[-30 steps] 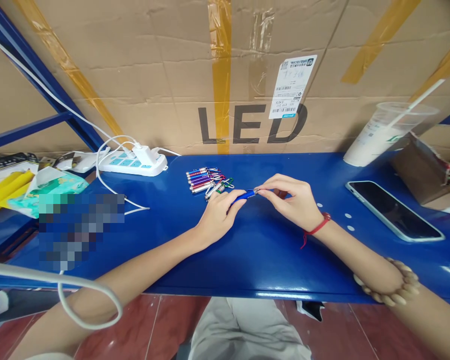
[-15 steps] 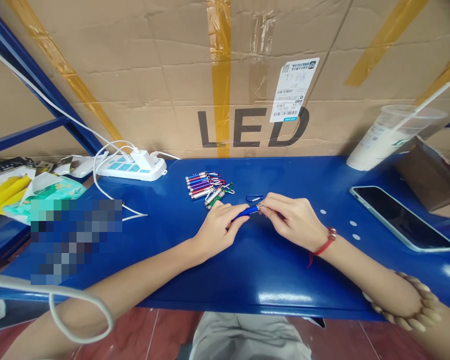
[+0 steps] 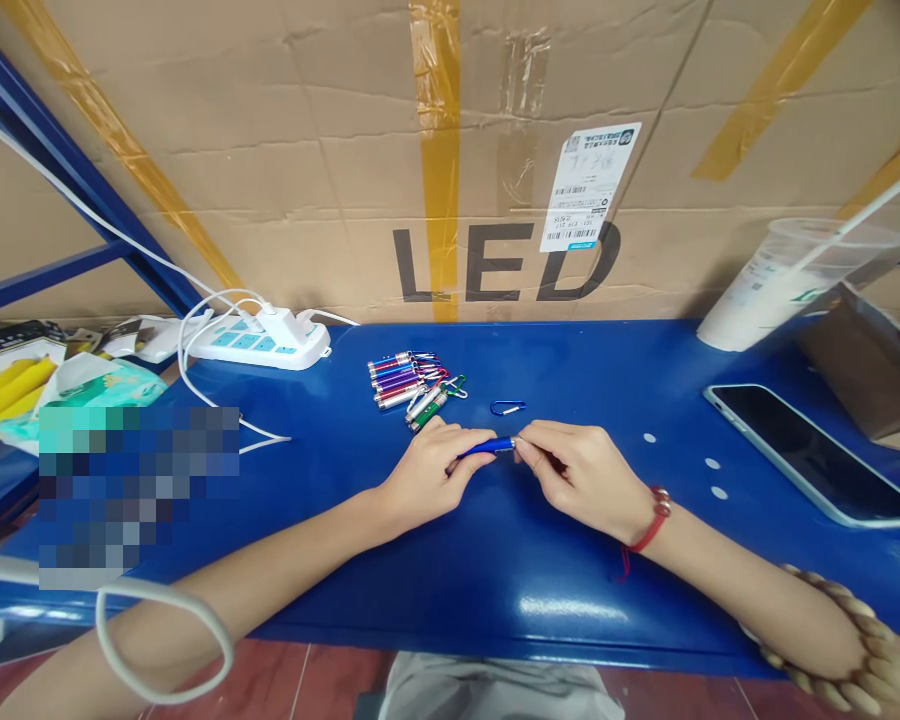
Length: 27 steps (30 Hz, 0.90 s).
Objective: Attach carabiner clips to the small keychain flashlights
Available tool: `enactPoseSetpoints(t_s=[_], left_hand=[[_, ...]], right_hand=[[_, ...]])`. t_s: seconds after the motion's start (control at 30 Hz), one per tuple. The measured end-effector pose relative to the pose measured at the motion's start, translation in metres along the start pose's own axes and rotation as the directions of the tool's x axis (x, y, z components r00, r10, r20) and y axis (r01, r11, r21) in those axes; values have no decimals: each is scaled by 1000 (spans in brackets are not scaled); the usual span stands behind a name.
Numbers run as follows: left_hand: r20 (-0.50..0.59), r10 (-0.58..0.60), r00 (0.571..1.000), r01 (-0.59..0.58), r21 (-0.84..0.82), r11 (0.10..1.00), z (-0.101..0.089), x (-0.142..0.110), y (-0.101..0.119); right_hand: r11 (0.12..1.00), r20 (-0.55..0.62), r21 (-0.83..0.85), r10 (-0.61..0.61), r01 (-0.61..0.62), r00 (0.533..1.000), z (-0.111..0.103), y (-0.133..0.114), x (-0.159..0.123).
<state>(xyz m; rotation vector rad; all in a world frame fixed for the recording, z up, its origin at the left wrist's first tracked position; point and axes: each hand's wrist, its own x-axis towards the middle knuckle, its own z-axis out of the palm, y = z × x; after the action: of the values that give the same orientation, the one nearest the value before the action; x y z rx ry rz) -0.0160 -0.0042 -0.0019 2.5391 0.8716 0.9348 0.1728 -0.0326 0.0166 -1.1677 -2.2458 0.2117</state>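
Over on the left, a white power strip (image 3: 266,340) with cables plugged in sits at the back of the blue tabletop (image 3: 390,590). Next comes a cluster of small metallic tubes (image 3: 401,383) in several colours, fitted with little clips. In front of them the left hand (image 3: 427,473) has its thumb and fingers clamped on a blue tube (image 3: 487,446), held above the tabletop. A loose blue carabiner (image 3: 508,408) lies just beyond. The right hand (image 3: 581,470) pinches the tube's silvery end. Farther right I see small white discs (image 3: 712,464), a phone (image 3: 817,455) and a tilted-looking drink cup (image 3: 765,290).
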Motion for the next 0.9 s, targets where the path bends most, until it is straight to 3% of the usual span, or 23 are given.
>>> enactPoseSetpoints(t_s=[0.2, 0.43, 0.63, 0.9], left_hand=[[-31, -5, 1000, 5, -15, 1000, 1, 0, -2], [-5, -52, 999, 52, 0, 999, 4, 1, -1], [28, -113, 993, 115, -118, 986, -1, 5, 2], [25, -160, 987, 162, -192, 968, -3, 3, 9]], right_hand=[[997, -16, 76, 19, -18, 1000, -4, -5, 3], [998, 36, 26, 51, -52, 998, -1, 5, 7], [996, 42, -10, 90, -89, 995, -6, 5, 9], [999, -9, -4, 43, -43, 999, -7, 2, 10]])
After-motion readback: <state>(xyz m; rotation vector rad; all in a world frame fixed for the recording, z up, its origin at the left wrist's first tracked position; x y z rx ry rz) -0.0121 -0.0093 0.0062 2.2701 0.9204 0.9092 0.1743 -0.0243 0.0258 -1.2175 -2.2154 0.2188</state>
